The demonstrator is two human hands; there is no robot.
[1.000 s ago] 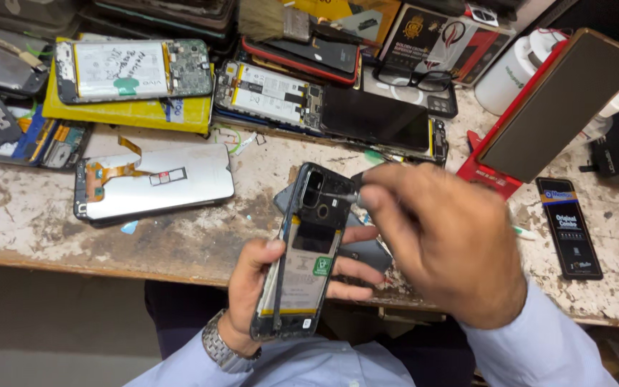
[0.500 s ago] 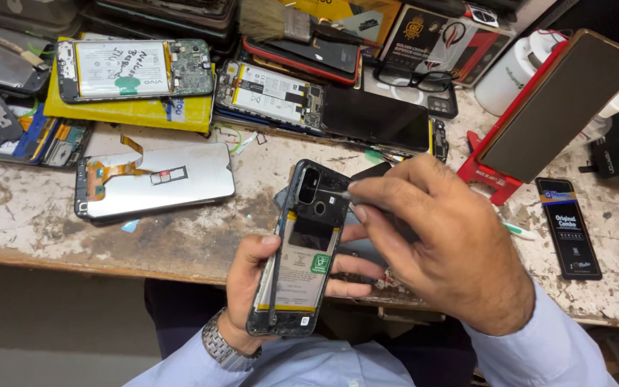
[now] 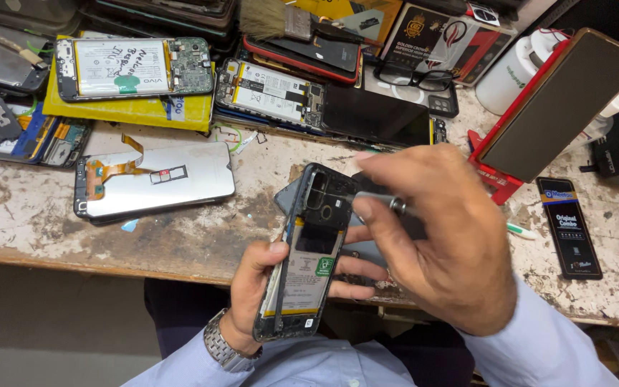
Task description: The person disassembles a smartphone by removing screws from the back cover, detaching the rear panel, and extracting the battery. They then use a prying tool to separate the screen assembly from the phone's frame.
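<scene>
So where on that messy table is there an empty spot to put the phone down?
Bare bench shows along the front edge, left of the opened phone in the left hand and below the loose screen panel. Another patch lies between the right hand and the black box. The back, with its stacked phones, is crowded.

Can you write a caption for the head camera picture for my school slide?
Left hand holds an opened phone while right hand works a metal tool on it.

The right hand [image 3: 445, 244] has been moved a little lower over the opened phone [image 3: 309, 251]. The metal tool [image 3: 377, 201] is now pointed at its upper part.
</scene>
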